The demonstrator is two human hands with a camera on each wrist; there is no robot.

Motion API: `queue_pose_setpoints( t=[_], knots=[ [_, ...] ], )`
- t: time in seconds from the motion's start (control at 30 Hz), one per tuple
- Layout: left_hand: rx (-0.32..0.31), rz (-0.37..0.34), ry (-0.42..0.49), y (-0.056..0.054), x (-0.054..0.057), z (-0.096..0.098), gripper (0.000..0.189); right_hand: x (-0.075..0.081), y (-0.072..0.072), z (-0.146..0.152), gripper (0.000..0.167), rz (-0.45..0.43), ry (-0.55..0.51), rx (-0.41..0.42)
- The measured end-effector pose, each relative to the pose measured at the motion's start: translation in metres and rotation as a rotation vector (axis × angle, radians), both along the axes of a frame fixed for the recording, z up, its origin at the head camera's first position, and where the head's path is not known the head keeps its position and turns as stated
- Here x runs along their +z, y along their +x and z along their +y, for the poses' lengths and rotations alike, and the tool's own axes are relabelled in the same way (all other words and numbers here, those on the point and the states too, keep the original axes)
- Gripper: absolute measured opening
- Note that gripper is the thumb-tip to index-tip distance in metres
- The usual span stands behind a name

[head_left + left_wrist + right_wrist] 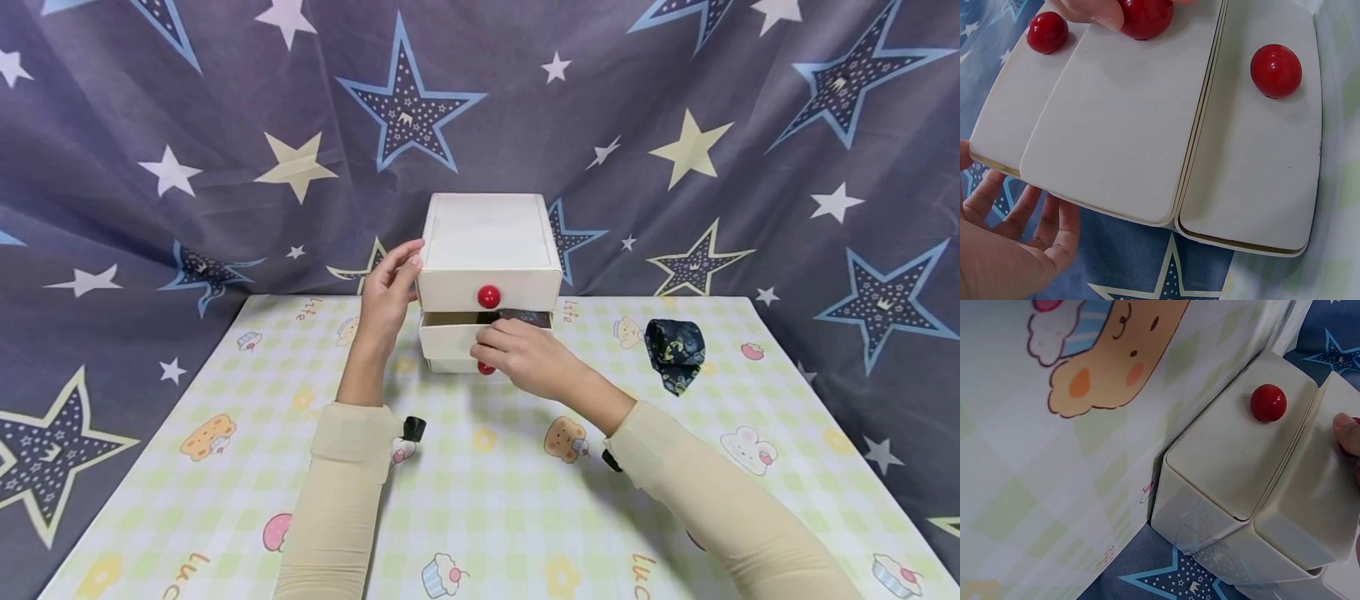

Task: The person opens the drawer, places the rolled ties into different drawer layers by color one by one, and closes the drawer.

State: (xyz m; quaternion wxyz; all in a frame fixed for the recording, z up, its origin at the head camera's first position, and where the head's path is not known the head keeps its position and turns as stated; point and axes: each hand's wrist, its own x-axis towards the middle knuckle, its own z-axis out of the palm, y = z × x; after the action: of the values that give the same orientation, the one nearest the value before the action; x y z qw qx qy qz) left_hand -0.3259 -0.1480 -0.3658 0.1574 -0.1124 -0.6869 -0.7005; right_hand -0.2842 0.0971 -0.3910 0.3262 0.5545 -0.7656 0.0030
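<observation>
- Basically, the step in hand looks like working the middle drawer [446, 342] of the white cabinet [487, 233]. It's partway out; one moment can't show me if it's being pulled or pushed.
- Right hand [525, 357] is pinching that drawer's red knob [1146, 15], thumb and fingers close round it.
- Left hand [388, 292] is at the cabinet's left side, fingers spread and fairly relaxed, tips at the edge. Looks like steadying to me, no real grip.
- Next move, I'd say: keep the pinch, slide the drawer straight, and let the left hand brace the box so it doesn't skid on the tablecloth [480, 508].
- Something dark [528, 317] shows in the drawer's gap. Can't tell what, but it could snag up there.
- Bottom knob [1276, 70] sits just below the right hand, so knuckles might bump it.
- Dark patterned cloth [675, 350] lies off to the right, well apart, blocking nothing.
</observation>
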Motion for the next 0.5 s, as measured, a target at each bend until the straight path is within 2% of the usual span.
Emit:
queue_pose_setpoints(
  t=[0.17,0.37,0.5],
  knots=[
    [0.025,0.003,-0.019,0.0,0.002,0.002,0.039,0.001,0.0,-0.001,0.018,0.003,-0.01,-0.016],
    [0.04,-0.024,-0.02,0.001,0.005,0.003,0.04,0.0,-0.002,-0.003,0.017,0.033,-0.033,-0.017],
    [0.041,-0.034,-0.026,0.014,0.016,0.006,0.041,-0.002,-0.002,-0.004,0.018,0.049,-0.036,-0.026]
  ],
)
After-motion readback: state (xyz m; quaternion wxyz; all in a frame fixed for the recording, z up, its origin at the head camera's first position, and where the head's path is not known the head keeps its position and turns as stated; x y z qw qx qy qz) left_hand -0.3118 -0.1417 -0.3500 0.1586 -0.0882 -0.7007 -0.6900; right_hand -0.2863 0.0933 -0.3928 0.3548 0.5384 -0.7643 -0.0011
